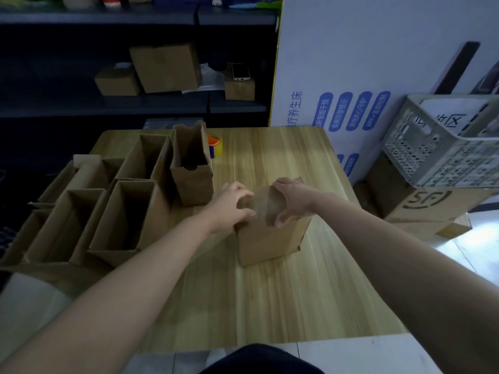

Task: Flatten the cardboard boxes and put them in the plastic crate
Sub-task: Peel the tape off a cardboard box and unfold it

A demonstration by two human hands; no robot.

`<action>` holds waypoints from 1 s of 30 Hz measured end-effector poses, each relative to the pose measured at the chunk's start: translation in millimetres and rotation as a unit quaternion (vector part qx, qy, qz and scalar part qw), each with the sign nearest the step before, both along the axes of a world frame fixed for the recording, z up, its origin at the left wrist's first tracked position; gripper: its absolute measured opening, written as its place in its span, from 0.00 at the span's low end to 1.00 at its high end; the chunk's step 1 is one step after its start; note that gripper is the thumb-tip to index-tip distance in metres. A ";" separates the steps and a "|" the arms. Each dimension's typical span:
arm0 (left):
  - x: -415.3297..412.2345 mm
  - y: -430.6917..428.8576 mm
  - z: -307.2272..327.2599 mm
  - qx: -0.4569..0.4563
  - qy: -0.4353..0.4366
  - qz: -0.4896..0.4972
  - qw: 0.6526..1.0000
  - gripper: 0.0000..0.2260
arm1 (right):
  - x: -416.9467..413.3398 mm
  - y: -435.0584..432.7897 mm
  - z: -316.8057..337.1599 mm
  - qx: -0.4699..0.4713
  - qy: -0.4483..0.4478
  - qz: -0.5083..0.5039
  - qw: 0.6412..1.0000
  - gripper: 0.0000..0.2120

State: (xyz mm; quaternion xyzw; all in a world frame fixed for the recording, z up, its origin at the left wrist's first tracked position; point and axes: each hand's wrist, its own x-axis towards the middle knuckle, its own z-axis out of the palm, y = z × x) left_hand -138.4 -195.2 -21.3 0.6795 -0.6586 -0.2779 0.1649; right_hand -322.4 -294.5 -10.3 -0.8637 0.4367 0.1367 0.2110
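At the left edge of the wooden table (270, 292), a cluster of open cardboard boxes (127, 217) stands packed side by side with their mouths up. A white foam piece (86, 159) lies at the far left corner behind them. Just right of the cluster a tall narrow box (191, 168) stands upright and open, and a roll of tape (216, 145) with an orange core sits behind it, partly hidden.

Near the middle of the table stands the small cardboard box (270, 238), upright and well apart from the crate. The left hand (232, 203) is at its top left edge with the fingers curled. It seems to pinch a flap between fingers and thumb, though the blur there leaves this unsure. The right hand (291, 201) grips the top right of the same box, fingers hooked over the far edge and thumb pressed down on the near face, bending the top panel.

Behind the table is a dark shelf (135, 103) bearing a few closed cartons and a phone (240, 71). To the right of it leans a big white printed carton (351, 63). At far right, off the table, the grey plastic crate (421, 155) sits tilted on a brown shipping carton (432, 209) on the floor, with a white printed sheet inside it.
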 end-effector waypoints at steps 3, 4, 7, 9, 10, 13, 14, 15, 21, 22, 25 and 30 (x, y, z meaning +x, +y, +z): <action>-16.2 -8.0 3.0 0.020 -0.031 -0.019 0.999 0.25 | -5.1 0.8 0.5 0.021 -0.026 -0.006 0.999 0.53; -18.9 -10.5 5.0 0.025 -0.038 -0.017 0.999 0.25 | -8.2 -0.3 1.3 0.021 -0.031 -0.007 0.999 0.53; -21.4 -15.7 8.5 0.030 -0.047 -0.006 0.998 0.24 | -16.8 -3.9 2.7 0.010 -0.034 -0.012 0.999 0.51; -23.5 -17.7 11.0 0.029 -0.048 0.004 0.998 0.22 | -19.1 -4.0 2.2 0.009 -0.039 -0.015 0.999 0.49; -24.7 -18.0 12.2 0.028 -0.046 0.008 0.999 0.21 | -18.7 -3.6 2.2 0.009 -0.039 -0.015 0.999 0.48; -27.5 -18.7 12.2 0.026 -0.027 0.015 0.999 0.18 | -15.9 -3.4 2.2 0.007 -0.030 -0.015 0.999 0.47; -29.0 -18.3 11.1 0.026 -0.015 0.021 0.999 0.17 | -14.9 -3.2 2.5 0.007 -0.025 -0.015 1.000 0.46; -30.5 -18.2 10.1 0.025 -0.006 0.027 0.999 0.16 | -14.3 -2.9 3.0 0.007 -0.023 -0.015 1.000 0.46; -30.7 -25.1 10.1 0.037 0.003 0.038 0.999 0.07 | -14.0 0.1 6.5 0.005 -0.014 -0.008 1.000 0.46; -30.0 -26.2 10.5 0.037 -0.001 0.035 0.999 0.06 | -13.9 0.3 7.1 0.003 -0.013 -0.006 1.000 0.47; -29.0 -27.7 7.9 0.030 0.005 0.017 0.999 0.09 | -13.4 0.4 7.9 0.002 -0.012 -0.002 1.000 0.47; -31.2 -29.1 3.8 0.021 0.025 -0.004 0.999 0.12 | -12.7 0.2 7.5 -0.002 -0.007 0.001 1.000 0.46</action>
